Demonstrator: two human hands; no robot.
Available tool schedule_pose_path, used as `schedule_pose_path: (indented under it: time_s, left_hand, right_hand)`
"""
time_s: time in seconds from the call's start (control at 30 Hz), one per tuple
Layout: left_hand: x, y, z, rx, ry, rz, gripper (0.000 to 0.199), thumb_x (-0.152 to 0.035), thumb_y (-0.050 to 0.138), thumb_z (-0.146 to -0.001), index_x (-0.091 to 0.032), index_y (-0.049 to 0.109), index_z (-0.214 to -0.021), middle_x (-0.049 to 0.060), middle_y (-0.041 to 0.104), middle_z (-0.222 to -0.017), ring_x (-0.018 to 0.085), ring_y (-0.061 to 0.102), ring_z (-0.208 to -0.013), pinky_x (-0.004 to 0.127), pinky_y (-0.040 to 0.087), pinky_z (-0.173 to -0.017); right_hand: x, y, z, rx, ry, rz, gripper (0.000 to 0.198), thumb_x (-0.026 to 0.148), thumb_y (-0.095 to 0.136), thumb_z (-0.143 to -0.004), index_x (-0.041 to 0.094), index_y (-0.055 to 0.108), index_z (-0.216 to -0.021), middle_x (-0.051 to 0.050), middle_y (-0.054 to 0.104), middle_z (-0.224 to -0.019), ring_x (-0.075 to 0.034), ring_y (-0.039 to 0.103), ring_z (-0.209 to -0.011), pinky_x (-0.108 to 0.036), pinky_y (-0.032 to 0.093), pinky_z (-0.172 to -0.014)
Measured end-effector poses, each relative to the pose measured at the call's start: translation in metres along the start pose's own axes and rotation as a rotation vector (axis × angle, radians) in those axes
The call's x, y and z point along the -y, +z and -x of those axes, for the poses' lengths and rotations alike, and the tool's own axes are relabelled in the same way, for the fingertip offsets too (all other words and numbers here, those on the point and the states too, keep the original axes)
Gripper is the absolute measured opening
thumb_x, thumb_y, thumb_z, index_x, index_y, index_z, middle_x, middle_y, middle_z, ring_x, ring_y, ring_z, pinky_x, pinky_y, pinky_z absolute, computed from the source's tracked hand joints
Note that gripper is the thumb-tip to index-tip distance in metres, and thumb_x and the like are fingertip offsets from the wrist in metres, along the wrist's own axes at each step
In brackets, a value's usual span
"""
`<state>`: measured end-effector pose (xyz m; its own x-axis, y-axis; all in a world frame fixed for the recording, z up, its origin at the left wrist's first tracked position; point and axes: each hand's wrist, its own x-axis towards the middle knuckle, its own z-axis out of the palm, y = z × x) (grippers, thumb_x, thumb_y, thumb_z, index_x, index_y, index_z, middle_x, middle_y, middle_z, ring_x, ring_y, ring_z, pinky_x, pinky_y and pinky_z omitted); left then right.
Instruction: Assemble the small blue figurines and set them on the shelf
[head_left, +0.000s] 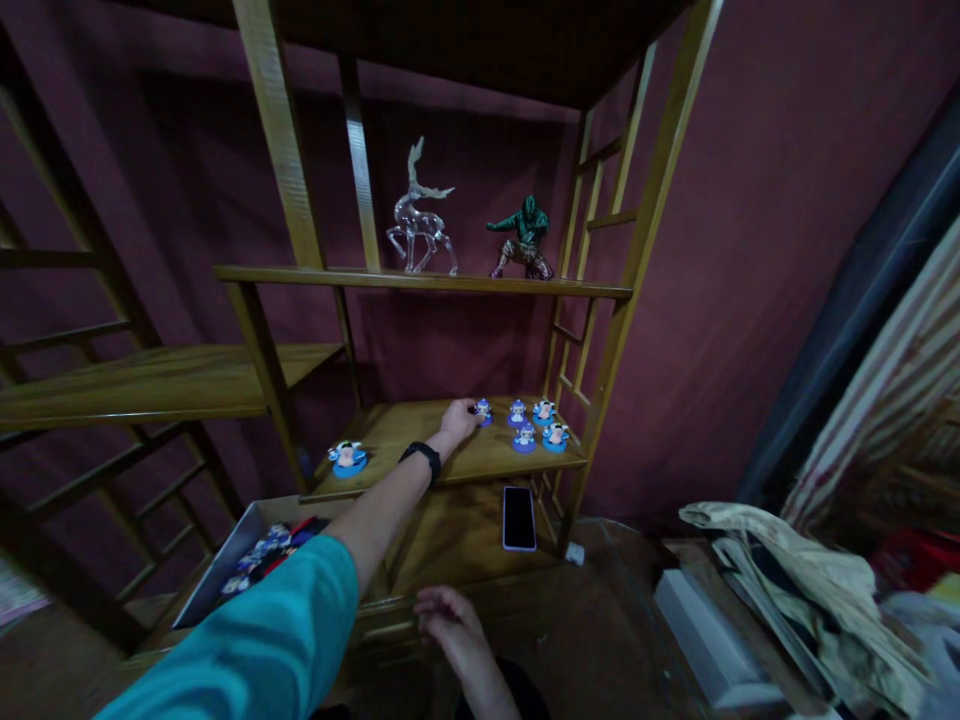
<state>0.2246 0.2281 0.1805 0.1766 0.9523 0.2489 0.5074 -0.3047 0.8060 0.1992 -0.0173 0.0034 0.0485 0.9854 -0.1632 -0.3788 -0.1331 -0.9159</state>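
My left hand reaches over the middle shelf, with its fingers closed around the side of a small purple figurine standing on a round base. To the right of it are two more purple figurines and two blue-based figurines, grouped at the shelf's right end. Another blue-based figurine stands alone at the front left of that shelf. Low in front of the shelves hangs my right hand, holding nothing, its fingers loosely apart.
A clear deer statuette and a green crouching figure stand on the upper shelf. Below lies a phone. An open box of small colourful items sits at lower left. Cloth and a white box lie at right.
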Motion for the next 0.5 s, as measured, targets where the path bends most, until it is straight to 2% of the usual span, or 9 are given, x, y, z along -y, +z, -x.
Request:
schedule_pose_path:
  time_s: [0.17,0.5]
  left_hand:
    - [0.0,-0.001,-0.001,0.006,-0.035,0.023,0.018,-0.016,0.073,-0.056,-0.014,0.067,-0.073,0.002,0.066,-0.067,0.017,0.06,-0.071,0.024,0.045,-0.067]
    - [0.007,0.0,-0.001,0.038,0.035,0.023,0.017,-0.016,0.07,-0.059,-0.014,0.067,-0.075,0.002,0.066,-0.07,0.016,0.059,-0.072,0.024,0.044,-0.069]
  right_hand:
    - [0.0,0.001,0.002,0.016,0.019,0.052,0.026,0.025,0.064,-0.059,0.02,0.066,-0.085,-0.003,0.066,-0.085,-0.02,0.059,-0.081,-0.027,0.042,-0.063]
    - [0.005,0.005,0.004,0.014,0.017,0.08,0.025,0.028,0.068,-0.059,0.019,0.066,-0.083,-0.002,0.065,-0.078,-0.018,0.059,-0.076,-0.026,0.042,-0.063]
